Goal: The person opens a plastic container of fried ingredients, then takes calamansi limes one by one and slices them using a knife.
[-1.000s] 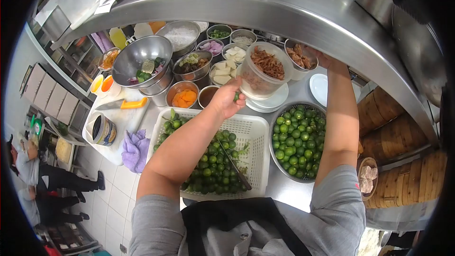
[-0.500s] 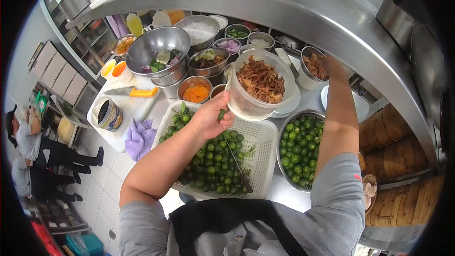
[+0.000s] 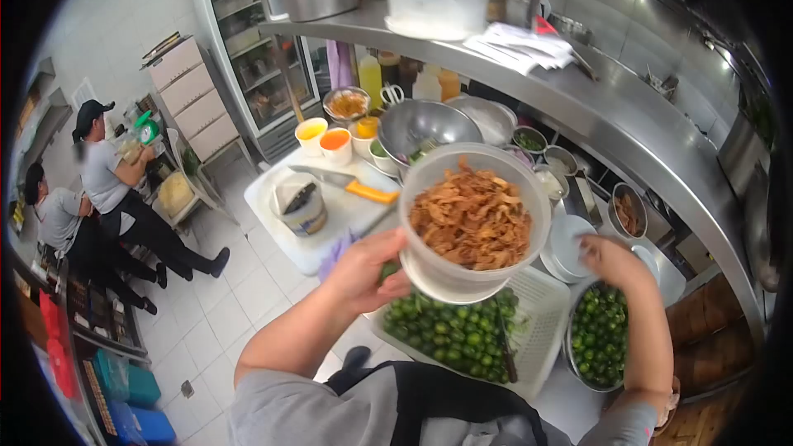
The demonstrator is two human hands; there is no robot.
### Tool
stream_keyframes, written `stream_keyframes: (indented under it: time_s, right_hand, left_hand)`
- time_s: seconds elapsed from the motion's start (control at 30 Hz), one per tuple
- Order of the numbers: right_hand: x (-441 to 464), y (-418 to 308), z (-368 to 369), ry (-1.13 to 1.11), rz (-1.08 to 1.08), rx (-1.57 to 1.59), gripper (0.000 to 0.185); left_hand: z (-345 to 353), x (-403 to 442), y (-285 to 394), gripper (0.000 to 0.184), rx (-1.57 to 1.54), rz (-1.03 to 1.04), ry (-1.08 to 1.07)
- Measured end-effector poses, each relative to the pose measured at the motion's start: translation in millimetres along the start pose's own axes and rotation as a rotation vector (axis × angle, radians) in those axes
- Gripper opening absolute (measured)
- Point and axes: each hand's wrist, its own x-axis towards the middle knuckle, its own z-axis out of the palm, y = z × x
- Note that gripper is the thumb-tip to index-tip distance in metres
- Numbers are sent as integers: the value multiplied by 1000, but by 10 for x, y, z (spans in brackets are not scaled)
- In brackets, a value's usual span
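- Head view: translucent tub is up in the air in front of the chest, above the left part of the white basket, mouth tipped toward the camera
- Brown shredded strips heap up inside it, pile near the rim
- Left hand is closed round the low left wall, thumb up the side, fingers below; small green fruit looks tucked in the same grip
- Right hand is near the white plates, above the citrus colander; fingers look partly curled but blurred, can't tell if it holds anything
- Smaller container of similar strips sits beyond the right hand, well apart from the tub
- Handling, my read: light to moderate load, thin wall likely flexes if squeezed, smooth plastic probably slick if oily
- Strips look dry and brittle, loose on top, likely to shed if tilted much
- Best hold: low on the wall or palm under the base, opposite side for a second hand, fingers clear of the rim
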Motion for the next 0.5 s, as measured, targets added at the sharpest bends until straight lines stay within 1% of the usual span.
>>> stream_keyframes:
  time_s: [0.03, 0.1, 0.17, 0.23, 0.3, 0.33, 0.37, 0.4, 0.43, 0.5]
  right_hand:
    - [-135, -229, 55, -55, -107, 11, 41]
    - [-403, -794, 76, -78, -177, -8, 41]
    - [-575, -1180, 176, -35, -157, -22, 41]
    - [-680, -1604, 236, 8, -131, -44, 41]
    - [-715, -2020, 301, -7, -49, 13, 42]
    - [-696, -2176, 336, -39, -71, -10, 43]
    - [-671, -2337, 376, -35, -56, -10, 43]
    - [-630, -2501, 416, -44, -86, 4, 44]
    - [-585, -2655, 445, -52, -116, 17, 45]
    - [-499, -2860, 507, -80, -100, 30, 45]
  left_hand:
    - [0, -175, 216, 28, 25, 30, 7]
    - [-130, -469, 665, 30, 101, 96, 72]
    - [-323, -674, 1132, 30, 175, 211, 131]
    - [-364, -729, 1652, 30, 197, 301, 165]
    - [-505, -637, 2132, 29, 156, 354, 93]
    - [-641, -538, 2392, 27, 174, 331, -78]
    - [-508, -442, 2549, 25, 113, 402, 68]
    - [-647, -294, 2741, 22, 108, 405, -26]
    - [-710, -153, 2898, 19, 123, 402, 5]
    - [-727, 137, 3093, 19, 112, 396, -26]
